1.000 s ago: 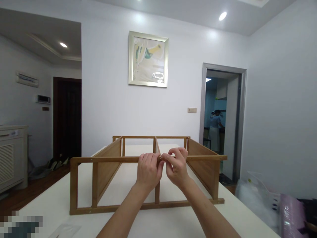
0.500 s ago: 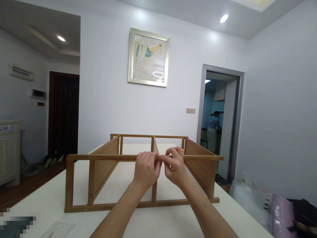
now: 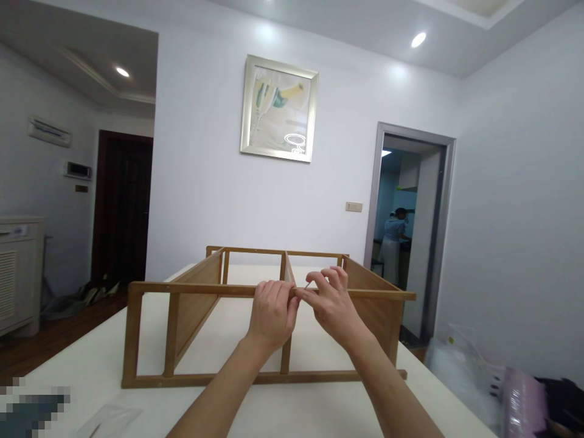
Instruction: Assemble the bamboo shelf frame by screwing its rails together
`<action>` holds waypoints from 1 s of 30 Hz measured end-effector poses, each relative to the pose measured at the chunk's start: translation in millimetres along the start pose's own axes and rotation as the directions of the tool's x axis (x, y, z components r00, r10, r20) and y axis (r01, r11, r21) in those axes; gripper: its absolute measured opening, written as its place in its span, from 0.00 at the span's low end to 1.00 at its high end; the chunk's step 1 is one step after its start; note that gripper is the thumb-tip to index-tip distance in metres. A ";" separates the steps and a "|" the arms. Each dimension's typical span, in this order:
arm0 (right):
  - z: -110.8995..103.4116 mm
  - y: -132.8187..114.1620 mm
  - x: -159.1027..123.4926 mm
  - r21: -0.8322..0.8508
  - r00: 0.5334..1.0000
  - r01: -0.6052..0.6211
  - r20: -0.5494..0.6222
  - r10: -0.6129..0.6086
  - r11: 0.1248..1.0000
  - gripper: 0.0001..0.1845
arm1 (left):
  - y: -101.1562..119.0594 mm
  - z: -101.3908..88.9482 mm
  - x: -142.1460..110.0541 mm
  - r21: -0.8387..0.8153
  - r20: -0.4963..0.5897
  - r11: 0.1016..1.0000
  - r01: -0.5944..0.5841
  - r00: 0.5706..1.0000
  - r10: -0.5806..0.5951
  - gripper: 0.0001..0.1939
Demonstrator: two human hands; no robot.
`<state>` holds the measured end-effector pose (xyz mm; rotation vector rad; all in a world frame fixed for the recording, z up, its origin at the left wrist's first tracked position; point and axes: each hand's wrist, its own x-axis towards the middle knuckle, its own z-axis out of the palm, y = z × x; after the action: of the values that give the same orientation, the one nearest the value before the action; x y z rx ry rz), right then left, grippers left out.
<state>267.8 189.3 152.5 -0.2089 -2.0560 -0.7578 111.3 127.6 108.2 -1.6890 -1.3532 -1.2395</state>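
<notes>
A brown wooden shelf frame [image 3: 196, 290] lies on its side across the white table [image 3: 255, 420], with slatted panels standing between its near and far rails. My left hand [image 3: 272, 313] is closed around the near upper rail where the middle post meets it, fingers over the top and thumb in front. Just right of it, my right hand [image 3: 331, 301] pinches a thin metal piece like a hex key [image 3: 307, 284] at that same joint. Its index finger is bent and raised, and the fingertips hide most of the piece and the joint.
A clear plastic bag [image 3: 109, 421] lies at the table's front left, near a dark pixelated object [image 3: 34, 417]. Plastic-wrapped bundles [image 3: 524, 401] stand right of the table. Beyond the doorway, a person [image 3: 393, 237] stands in another room.
My right hand has shifted slightly right, its fingers now lifted and spread more, showing the thin metal piece. The left hand keeps its grip on the rail. The view has tilted slightly.
</notes>
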 end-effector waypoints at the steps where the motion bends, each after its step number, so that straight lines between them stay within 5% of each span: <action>1: -0.2 0.6 0.6 0.016 1.000 -0.015 -0.004 0.015 1.000 0.18 | 0.0 0.6 -0.1 0.003 -0.004 1.000 0.003 1.000 -0.003 0.08; 9: -0.5 1.1 6.8 0.312 0.986 -0.135 -0.052 0.159 0.940 0.12 | 1.2 1.3 1.5 -0.003 0.015 0.999 0.044 0.999 -0.044 0.07; 17: -2.1 -2.6 4.1 0.139 0.997 -0.076 0.001 0.077 0.987 0.09 | 0.5 5.1 -0.2 0.053 -0.012 0.998 0.017 1.000 -0.016 0.08; 30: 15.6 -7.5 -21.4 0.067 0.988 -0.109 -0.099 0.115 0.992 0.06 | -4.3 14.2 -3.7 0.181 -0.064 0.981 -0.068 0.995 0.080 0.11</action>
<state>266.1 195.4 125.8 -0.2438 -1.9495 -0.6236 111.0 140.2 99.4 -1.5419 -1.3061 -1.0918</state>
